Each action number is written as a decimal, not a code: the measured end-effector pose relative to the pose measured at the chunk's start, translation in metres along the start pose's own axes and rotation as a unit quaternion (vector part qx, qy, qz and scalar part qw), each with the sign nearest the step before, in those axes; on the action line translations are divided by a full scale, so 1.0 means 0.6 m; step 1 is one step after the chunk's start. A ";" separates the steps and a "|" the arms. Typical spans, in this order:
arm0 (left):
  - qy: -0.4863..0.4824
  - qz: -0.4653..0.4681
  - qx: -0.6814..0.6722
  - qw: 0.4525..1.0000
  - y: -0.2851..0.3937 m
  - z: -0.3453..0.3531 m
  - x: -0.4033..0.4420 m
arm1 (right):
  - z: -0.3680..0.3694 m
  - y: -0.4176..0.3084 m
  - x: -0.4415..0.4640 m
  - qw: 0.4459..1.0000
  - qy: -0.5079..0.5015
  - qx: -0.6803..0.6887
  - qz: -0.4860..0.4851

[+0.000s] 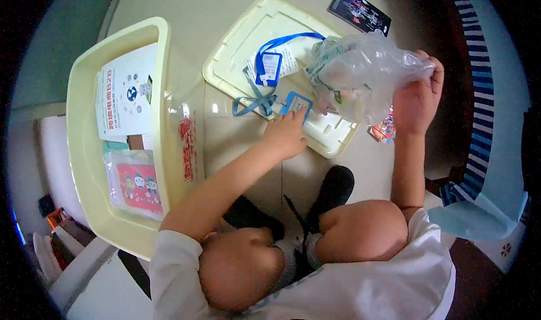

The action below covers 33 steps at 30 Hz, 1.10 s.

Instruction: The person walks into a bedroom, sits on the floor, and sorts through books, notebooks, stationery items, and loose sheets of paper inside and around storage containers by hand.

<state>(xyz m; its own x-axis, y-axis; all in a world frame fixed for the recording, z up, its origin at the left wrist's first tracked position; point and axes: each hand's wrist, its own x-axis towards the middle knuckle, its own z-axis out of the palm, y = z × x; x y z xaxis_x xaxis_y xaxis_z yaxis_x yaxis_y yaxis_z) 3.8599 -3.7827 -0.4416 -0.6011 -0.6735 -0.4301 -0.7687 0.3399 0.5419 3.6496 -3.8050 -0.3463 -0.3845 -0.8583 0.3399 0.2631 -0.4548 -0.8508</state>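
Across the pale lid (239,47) lying on the floor (225,142), you have several small things spread out, while others sit inside the open tub (84,168) at your left. Your right hand (416,103) is closed on the gathered edge of a clear plastic bag (360,66), which bulges over the lid's right side; something pale shows inside, too blurred to name. Your left hand (286,134) reaches over the lid with its fingertips on the lower blue card holder (301,101); whether they pinch it or only rest on it, you cannot tell from here. Its teal strap (256,101) lies in loops beside it. Just above, a second card holder (270,66) lies on the lid, its blue lanyard (287,36) curving toward the bag, with a printed slip of paper (288,63) partly beneath it. As things lie, a white book (121,106) and a plastic pouch with a pink front (136,185) are in the tub, whereas both card holders, the slip and the bag are outside it, and the lid is off. On the floor beyond the lid rests a dark booklet (360,11), and a bright little packet (384,129) lies below the bag.
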 end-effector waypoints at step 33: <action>0.398 -0.018 -0.443 0.803 -0.131 -0.015 0.049 | -0.026 0.048 -0.015 0.730 -0.395 -0.500 0.247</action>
<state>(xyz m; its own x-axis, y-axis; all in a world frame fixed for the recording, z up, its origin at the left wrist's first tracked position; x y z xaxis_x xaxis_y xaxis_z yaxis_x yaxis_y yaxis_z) 3.9048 -3.8352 -0.4903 0.0192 -0.9985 -0.0512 -0.1139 -0.0531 0.9921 3.6467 -3.8068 -0.3801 0.2732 -0.9075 -0.3190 -0.7318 0.0191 -0.6813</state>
